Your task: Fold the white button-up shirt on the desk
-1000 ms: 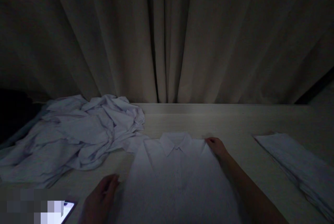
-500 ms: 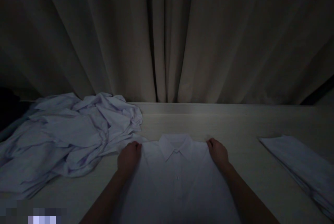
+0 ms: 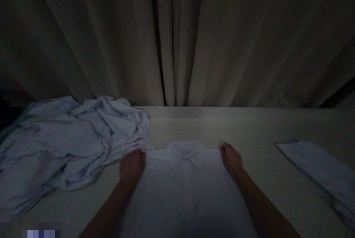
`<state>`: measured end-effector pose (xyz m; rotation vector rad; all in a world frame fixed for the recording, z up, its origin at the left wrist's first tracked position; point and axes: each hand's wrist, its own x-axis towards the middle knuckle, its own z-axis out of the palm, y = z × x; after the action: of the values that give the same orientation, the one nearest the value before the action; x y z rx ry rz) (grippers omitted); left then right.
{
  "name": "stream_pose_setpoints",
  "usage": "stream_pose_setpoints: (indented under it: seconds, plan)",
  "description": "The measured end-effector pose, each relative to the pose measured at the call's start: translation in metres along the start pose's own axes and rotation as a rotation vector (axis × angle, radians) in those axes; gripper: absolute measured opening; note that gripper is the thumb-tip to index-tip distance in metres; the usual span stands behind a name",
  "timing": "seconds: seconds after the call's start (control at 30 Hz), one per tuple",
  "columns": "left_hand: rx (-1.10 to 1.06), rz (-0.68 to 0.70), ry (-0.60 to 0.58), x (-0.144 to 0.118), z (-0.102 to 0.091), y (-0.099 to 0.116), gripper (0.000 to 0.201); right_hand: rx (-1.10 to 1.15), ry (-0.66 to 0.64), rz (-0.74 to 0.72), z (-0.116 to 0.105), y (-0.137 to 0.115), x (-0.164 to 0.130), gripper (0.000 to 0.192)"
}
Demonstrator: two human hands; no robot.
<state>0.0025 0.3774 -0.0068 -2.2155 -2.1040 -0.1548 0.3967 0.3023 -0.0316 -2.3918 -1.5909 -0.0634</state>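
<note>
Near the front edge of the tabletop (image 3: 249, 127), I am now holding both shoulders of the white collared shirt (image 3: 188, 190).

Since a second ago my left hand (image 3: 131, 164) has come up from the shirt's lower left side to its left shoulder, matching my right hand (image 3: 231, 158) at the right shoulder, so the shirt is lying flat, collar away from me. Both hands' fingers are curling closed onto the fabric at the shoulder edges. A crumpled shirt pile (image 3: 69, 145) is lying toward the left edge, folded shirts (image 3: 318, 171) toward the right.

Smooth matt cloth shirt (image 3: 188, 190) on a pale, seemingly wood-grained matt table (image 3: 249, 127).
</note>
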Motion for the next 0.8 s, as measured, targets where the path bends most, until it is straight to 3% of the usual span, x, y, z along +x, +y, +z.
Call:
stream_pose_setpoints:
  seconds: [0.13,0.2,0.3,0.5,0.67,0.8]
  plan:
    - [0.059,0.109,0.210,-0.012,-0.009,0.004,0.047,0.030,0.072,-0.017,-0.019,-0.001,-0.008,0.037]
    - [0.010,0.203,0.244,-0.023,-0.009,0.005,0.048,0.059,0.131,-0.085,-0.026,-0.001,-0.019,0.044]
    - [-0.036,0.325,0.167,-0.038,0.000,0.006,0.053,0.036,0.070,-0.200,-0.026,-0.003,-0.039,0.051]
    - [-0.054,0.337,0.063,-0.044,0.028,0.009,0.077,-0.096,-0.120,-0.206,-0.004,-0.010,-0.053,0.067]
    - [-0.062,0.371,0.074,-0.047,0.031,0.005,0.085,-0.106,-0.134,-0.176,0.008,-0.002,-0.051,0.077]
    - [-0.073,0.377,0.063,-0.048,0.029,0.005,0.079,-0.073,-0.099,-0.156,0.014,-0.002,-0.049,0.078]
